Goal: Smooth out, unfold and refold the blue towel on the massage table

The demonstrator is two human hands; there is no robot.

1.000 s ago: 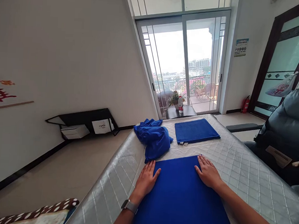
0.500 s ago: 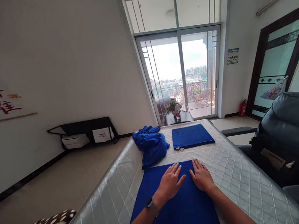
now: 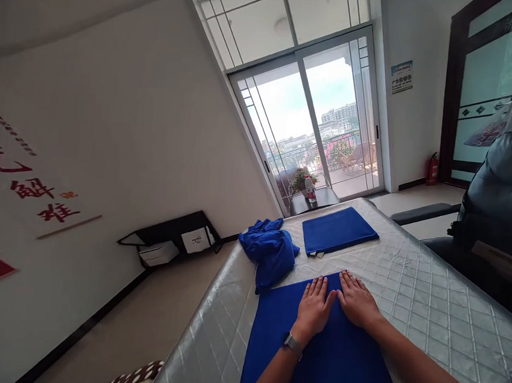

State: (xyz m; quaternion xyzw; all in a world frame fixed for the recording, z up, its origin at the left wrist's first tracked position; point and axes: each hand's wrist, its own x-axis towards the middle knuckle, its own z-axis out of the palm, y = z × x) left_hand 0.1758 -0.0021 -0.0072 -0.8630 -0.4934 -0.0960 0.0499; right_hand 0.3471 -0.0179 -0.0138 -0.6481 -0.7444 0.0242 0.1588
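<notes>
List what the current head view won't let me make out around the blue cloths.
- Head view: near end of the spread cloth, cut off by the bottom edge.
- Head view: cloth beneath the left hand and right hand, covered by them.
- Head view: crumpled cloth's inside, hidden by its folds.
- Head view: print on the tags, too small.

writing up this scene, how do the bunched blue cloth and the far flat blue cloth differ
The bunched cloth is a wrinkled heap; the far cloth is a flat rectangle. The far cloth shows pale tags at its near edge; the bunched cloth shows none. The bunched cloth lies left of the far cloth. Both are blue and rest on the quilted surface.
</notes>
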